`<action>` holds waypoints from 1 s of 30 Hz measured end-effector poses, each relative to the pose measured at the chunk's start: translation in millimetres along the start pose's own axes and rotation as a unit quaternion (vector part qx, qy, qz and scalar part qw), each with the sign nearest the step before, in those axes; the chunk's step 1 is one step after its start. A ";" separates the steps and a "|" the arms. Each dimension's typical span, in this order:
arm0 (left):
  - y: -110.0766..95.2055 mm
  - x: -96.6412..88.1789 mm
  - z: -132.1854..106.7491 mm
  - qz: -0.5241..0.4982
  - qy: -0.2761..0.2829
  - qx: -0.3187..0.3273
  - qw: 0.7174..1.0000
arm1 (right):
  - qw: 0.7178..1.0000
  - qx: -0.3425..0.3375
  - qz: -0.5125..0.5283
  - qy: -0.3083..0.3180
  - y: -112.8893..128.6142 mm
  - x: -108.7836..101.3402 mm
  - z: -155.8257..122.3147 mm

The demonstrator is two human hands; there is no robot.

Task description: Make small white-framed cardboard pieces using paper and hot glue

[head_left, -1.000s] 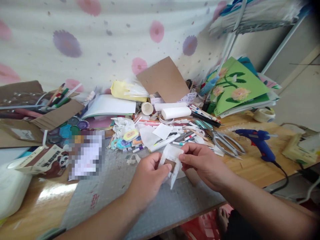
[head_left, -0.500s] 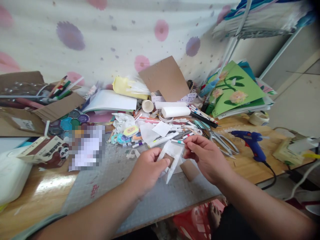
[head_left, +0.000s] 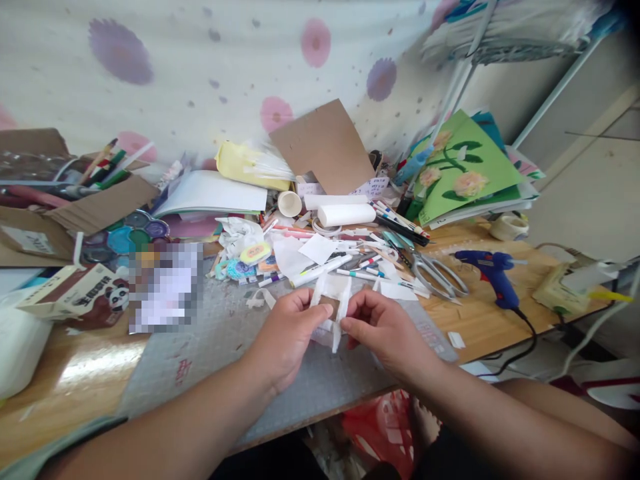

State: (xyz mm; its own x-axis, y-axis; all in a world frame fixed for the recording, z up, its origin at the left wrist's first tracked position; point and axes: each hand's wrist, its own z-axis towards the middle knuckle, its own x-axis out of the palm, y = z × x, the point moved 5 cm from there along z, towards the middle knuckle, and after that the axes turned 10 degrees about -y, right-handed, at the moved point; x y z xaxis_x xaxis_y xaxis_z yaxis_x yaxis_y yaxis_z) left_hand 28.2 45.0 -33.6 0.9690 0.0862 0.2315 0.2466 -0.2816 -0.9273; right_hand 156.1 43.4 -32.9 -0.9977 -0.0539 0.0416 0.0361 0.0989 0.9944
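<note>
A small piece of brown cardboard edged with white paper (head_left: pixel 329 303) is held above the grey cutting mat (head_left: pixel 215 360). My left hand (head_left: pixel 287 337) is closed on its left side, with the thumb lying across the brown middle. At its right edge, my right hand (head_left: pixel 380 330) pinches the white paper border between thumb and fingers. Both hands are close together, and some of the fingertips are hidden behind the piece. Just beyond them lie several markers (head_left: pixel 357 274) and loose white paper scraps (head_left: pixel 319 249).
Metal scissors (head_left: pixel 440 275) and a blue glue gun (head_left: pixel 493 273) lie on the right, its cord running over the table edge. Behind stand a white roll (head_left: pixel 346 215) and a brown cardboard sheet (head_left: pixel 327 147). On the left are a panda-printed carton (head_left: pixel 80 297) and a cardboard box (head_left: pixel 107 203).
My right hand has moved left and down, onto the right edge of the white-edged piece. The loose brown cardboard near it no longer shows. The view has shifted slightly.
</note>
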 end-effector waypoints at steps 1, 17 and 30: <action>0.3 -0.3 0.0 0.005 -0.004 0.011 1.000 | 1.000 -0.010 -0.012 -0.007 -2.1 0.3 1.2; -7.3 0.4 -5.8 -0.168 -0.045 -0.071 0.982 | 0.863 -0.439 -0.246 -0.035 31.3 -11.4 -23.3; -3.3 6.9 -8.3 -0.227 -0.005 -0.108 0.968 | 0.726 -0.586 -0.360 -0.003 36.9 -1.1 -32.9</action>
State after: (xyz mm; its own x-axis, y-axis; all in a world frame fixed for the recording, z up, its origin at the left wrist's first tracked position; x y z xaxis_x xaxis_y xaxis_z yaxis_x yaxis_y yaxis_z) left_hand 34.2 38.5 -26.6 0.7601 0.2575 0.5966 0.6454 -0.4055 -0.6473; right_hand 160.4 14.3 6.9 -0.7827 0.3327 -0.5261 -0.4740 -0.8664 0.1573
